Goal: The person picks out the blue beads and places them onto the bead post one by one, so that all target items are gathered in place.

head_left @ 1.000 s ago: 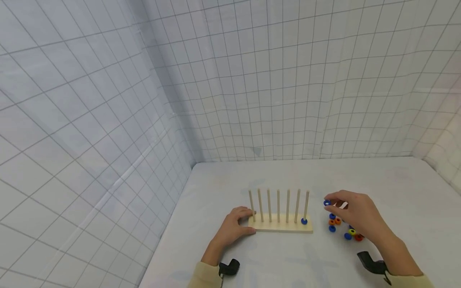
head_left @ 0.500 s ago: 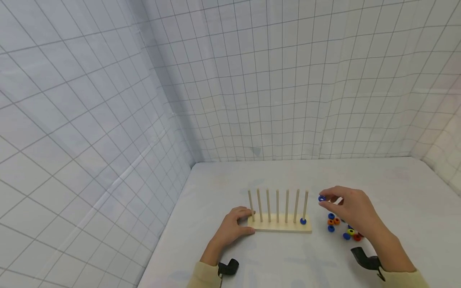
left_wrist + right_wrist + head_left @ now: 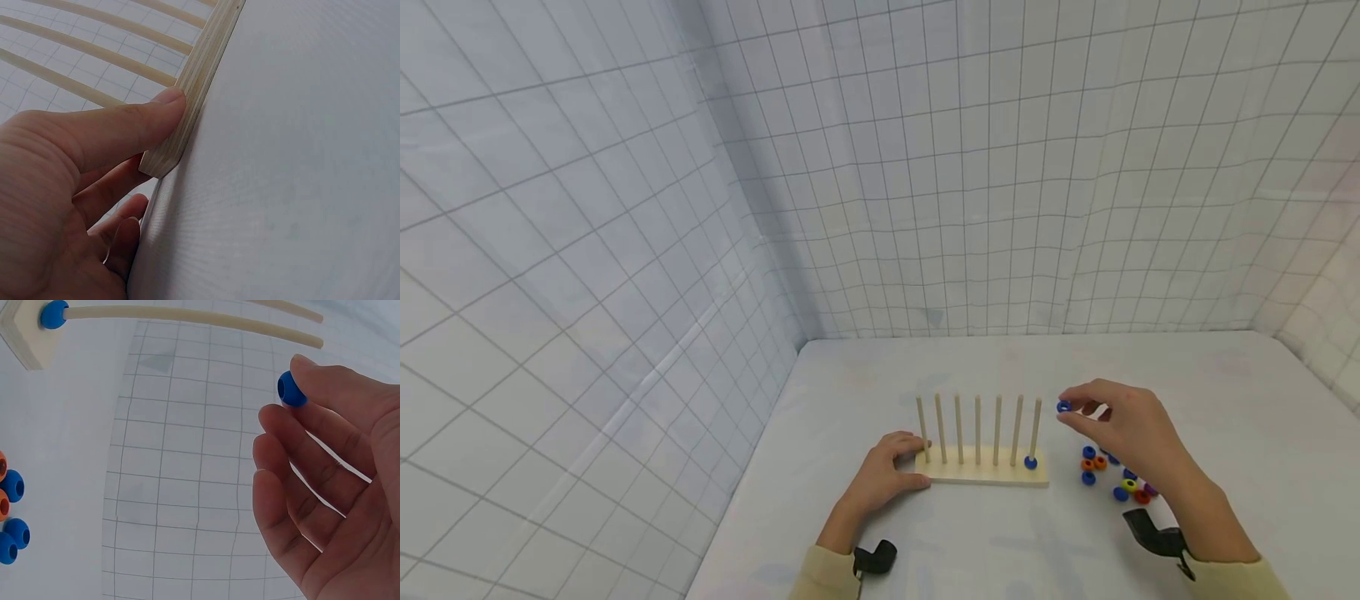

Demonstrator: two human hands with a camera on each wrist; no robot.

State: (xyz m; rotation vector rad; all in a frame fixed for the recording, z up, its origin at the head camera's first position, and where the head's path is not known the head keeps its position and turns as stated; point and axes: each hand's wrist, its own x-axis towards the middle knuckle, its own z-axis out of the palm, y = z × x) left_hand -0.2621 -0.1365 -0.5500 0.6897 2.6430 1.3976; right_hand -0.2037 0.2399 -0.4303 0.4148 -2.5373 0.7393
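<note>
A pale wooden pegboard point(image 3: 947, 473) with a row of several upright pegs stands on the table. My left hand point(image 3: 889, 477) grips its left end; in the left wrist view the thumb point(image 3: 167, 103) presses the front edge, with fingers behind. At the base of the rightmost peg point(image 3: 1035, 429) sits one blue bead point(image 3: 1031, 462). Between thumb and index finger, my right hand point(image 3: 1123, 421) pinches another blue bead point(image 3: 292, 389), its hole showing. That bead is in the air just right of the rightmost peg's top, apart from it.
Loose beads in blue, orange, yellow point(image 3: 1129, 485), red point(image 3: 1142, 497) and purple lie on the white table point(image 3: 985, 542) right of the pegboard, below the right hand. Grid-patterned cloth walls point(image 3: 970, 208) rise behind and at the sides.
My right hand has moved left and up with the blue bead, from over the loose beads toward the rightmost peg's top. The left hand keeps its hold on the pegboard.
</note>
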